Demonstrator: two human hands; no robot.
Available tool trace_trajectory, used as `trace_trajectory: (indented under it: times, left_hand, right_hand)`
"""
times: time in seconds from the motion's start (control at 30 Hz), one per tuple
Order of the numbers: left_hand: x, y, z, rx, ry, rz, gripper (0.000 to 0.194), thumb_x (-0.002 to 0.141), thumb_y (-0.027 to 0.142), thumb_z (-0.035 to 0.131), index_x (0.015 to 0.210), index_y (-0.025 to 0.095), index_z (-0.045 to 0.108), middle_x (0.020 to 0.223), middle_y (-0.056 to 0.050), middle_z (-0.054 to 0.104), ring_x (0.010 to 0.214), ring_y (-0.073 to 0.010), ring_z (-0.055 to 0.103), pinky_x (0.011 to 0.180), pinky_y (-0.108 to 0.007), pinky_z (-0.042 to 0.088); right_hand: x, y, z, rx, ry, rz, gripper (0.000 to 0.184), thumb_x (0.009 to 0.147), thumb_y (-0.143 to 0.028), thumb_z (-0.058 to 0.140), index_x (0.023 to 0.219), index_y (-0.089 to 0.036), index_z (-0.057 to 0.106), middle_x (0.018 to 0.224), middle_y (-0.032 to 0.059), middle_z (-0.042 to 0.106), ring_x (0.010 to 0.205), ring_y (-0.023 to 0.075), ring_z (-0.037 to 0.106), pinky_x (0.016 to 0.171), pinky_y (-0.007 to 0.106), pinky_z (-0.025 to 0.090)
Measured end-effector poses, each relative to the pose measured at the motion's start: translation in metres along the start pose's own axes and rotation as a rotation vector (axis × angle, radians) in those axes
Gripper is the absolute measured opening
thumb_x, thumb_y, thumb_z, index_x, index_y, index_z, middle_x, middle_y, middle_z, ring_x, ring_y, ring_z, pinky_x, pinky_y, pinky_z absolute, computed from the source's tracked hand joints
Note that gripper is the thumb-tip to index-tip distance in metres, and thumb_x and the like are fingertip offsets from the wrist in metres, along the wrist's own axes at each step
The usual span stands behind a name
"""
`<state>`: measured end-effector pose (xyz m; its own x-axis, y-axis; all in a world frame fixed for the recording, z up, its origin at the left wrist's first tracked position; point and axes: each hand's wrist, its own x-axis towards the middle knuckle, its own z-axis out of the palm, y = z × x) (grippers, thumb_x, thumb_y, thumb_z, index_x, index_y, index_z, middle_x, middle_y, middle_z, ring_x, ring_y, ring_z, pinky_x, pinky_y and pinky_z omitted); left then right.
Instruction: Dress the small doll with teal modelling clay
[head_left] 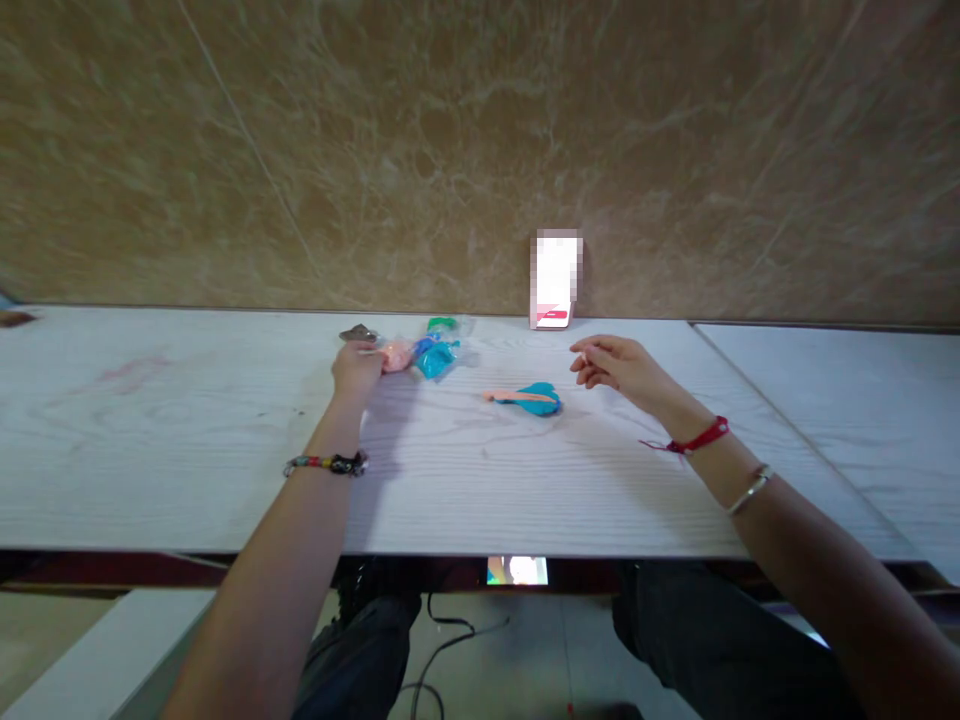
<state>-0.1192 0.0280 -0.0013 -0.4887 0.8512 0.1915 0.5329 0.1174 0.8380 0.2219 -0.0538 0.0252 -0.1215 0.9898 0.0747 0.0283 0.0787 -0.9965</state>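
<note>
My left hand is closed on the edge of a clear bag of pink modelling clay at the back of the table. Beside that bag lie bags of light-blue clay, dark-blue clay and green clay. A dark grey packet sits just behind my left fingers. Between my hands rests a flat blue clay shape with a thin pink strip along it. To its right my right hand hovers above the table, thumb and fingers pinched together; whatever they may hold is too small to make out.
A phone with a lit screen leans against the brown marbled wall. The white wood-grain table has a seam on the right. Below its front edge are another lit screen and a black cable.
</note>
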Motion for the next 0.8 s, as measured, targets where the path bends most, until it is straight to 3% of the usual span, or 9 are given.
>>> trace_trajectory:
  times: [0.07, 0.17, 0.27, 0.33, 0.4, 0.47, 0.6, 0.7, 0.8]
  left_hand:
    - [-0.006, 0.002, -0.005, 0.283, 0.025, 0.028, 0.009, 0.066, 0.013, 0.056, 0.074, 0.017, 0.056, 0.068, -0.005, 0.057, 0.079, -0.0251, 0.059, 0.068, -0.035, 0.045]
    - [-0.022, 0.014, -0.010, 0.461, 0.067, 0.142, 0.018, 0.077, 0.020, 0.048, 0.088, 0.015, 0.060, 0.091, -0.016, 0.061, 0.095, -0.0339, 0.056, 0.074, -0.045, 0.044]
    - [-0.041, 0.029, -0.007, 0.567, 0.136, 0.363, 0.028, 0.083, 0.023, 0.040, 0.099, 0.014, 0.060, 0.105, -0.019, 0.056, 0.100, -0.0324, 0.054, 0.076, -0.043, 0.045]
    - [-0.052, 0.039, -0.001, 0.576, 0.116, 0.518, 0.030, 0.084, 0.025, 0.040, 0.105, 0.014, 0.059, 0.107, -0.017, 0.056, 0.100, -0.0298, 0.054, 0.076, -0.039, 0.046]
    - [-0.063, 0.047, 0.009, 0.552, 0.034, 0.658, 0.030, 0.085, 0.025, 0.040, 0.105, 0.015, 0.059, 0.105, -0.013, 0.057, 0.097, -0.0256, 0.055, 0.079, -0.035, 0.045]
    - [-0.075, 0.052, 0.020, 0.488, -0.100, 0.825, 0.029, 0.086, 0.023, 0.038, 0.104, 0.015, 0.059, 0.104, -0.011, 0.058, 0.095, -0.0212, 0.055, 0.082, -0.032, 0.044]
    - [-0.093, 0.056, 0.034, 0.405, -0.407, 1.156, 0.027, 0.087, 0.024, 0.038, 0.099, 0.014, 0.061, 0.098, -0.008, 0.059, 0.089, -0.0178, 0.057, 0.078, -0.030, 0.046]
    - [-0.097, 0.055, 0.037, 0.374, -0.524, 1.250, 0.027, 0.088, 0.024, 0.038, 0.095, 0.014, 0.062, 0.095, -0.007, 0.060, 0.084, -0.0161, 0.057, 0.073, -0.028, 0.047]
    - [-0.093, 0.052, 0.036, 0.367, -0.562, 1.274, 0.028, 0.089, 0.024, 0.037, 0.093, 0.014, 0.063, 0.093, -0.007, 0.060, 0.083, -0.0156, 0.058, 0.072, -0.028, 0.047]
  right_hand:
    - [-0.005, 0.003, -0.002, -0.019, -0.069, 0.056, 0.023, 0.077, -0.035, 0.060, 0.083, -0.013, 0.057, 0.065, 0.0010, 0.061, 0.052, 0.0075, 0.057, 0.051, 0.022, 0.046]
    - [-0.008, 0.007, -0.003, -0.049, -0.144, 0.121, 0.021, 0.082, -0.033, 0.054, 0.079, -0.013, 0.058, 0.061, 0.0003, 0.060, 0.046, 0.0052, 0.053, 0.045, 0.019, 0.043]
    - [-0.009, 0.008, -0.001, -0.086, -0.215, 0.104, 0.020, 0.082, -0.030, 0.053, 0.072, -0.012, 0.057, 0.057, -0.0013, 0.058, 0.041, 0.0030, 0.047, 0.038, 0.017, 0.036]
    - [-0.009, 0.008, 0.002, -0.112, -0.267, 0.093, 0.012, 0.078, -0.023, 0.057, 0.073, -0.013, 0.058, 0.058, -0.0015, 0.059, 0.043, 0.0032, 0.049, 0.040, 0.016, 0.038]
    - [-0.009, 0.009, 0.003, -0.143, -0.296, 0.110, 0.005, 0.074, -0.015, 0.060, 0.078, -0.013, 0.060, 0.059, -0.0016, 0.061, 0.048, 0.0044, 0.053, 0.045, 0.016, 0.042]
    - [-0.008, 0.010, 0.005, -0.169, -0.278, 0.121, 0.015, 0.070, -0.011, 0.061, 0.085, -0.014, 0.059, 0.058, -0.0028, 0.061, 0.049, 0.0054, 0.055, 0.048, 0.017, 0.045]
    - [-0.005, 0.016, 0.006, -0.250, -0.182, 0.025, 0.006, 0.076, -0.020, 0.057, 0.080, -0.015, 0.056, 0.056, -0.0031, 0.060, 0.042, 0.0048, 0.050, 0.041, 0.017, 0.041]
    - [-0.003, 0.021, 0.008, -0.382, -0.089, -0.114, 0.015, 0.079, -0.025, 0.051, 0.073, -0.014, 0.059, 0.055, -0.0020, 0.058, 0.041, 0.0036, 0.047, 0.039, 0.017, 0.037]
    - [-0.005, 0.022, 0.013, -0.369, -0.100, -0.139, 0.013, 0.076, -0.024, 0.054, 0.080, -0.014, 0.061, 0.057, -0.0021, 0.058, 0.047, 0.0058, 0.052, 0.045, 0.018, 0.042]
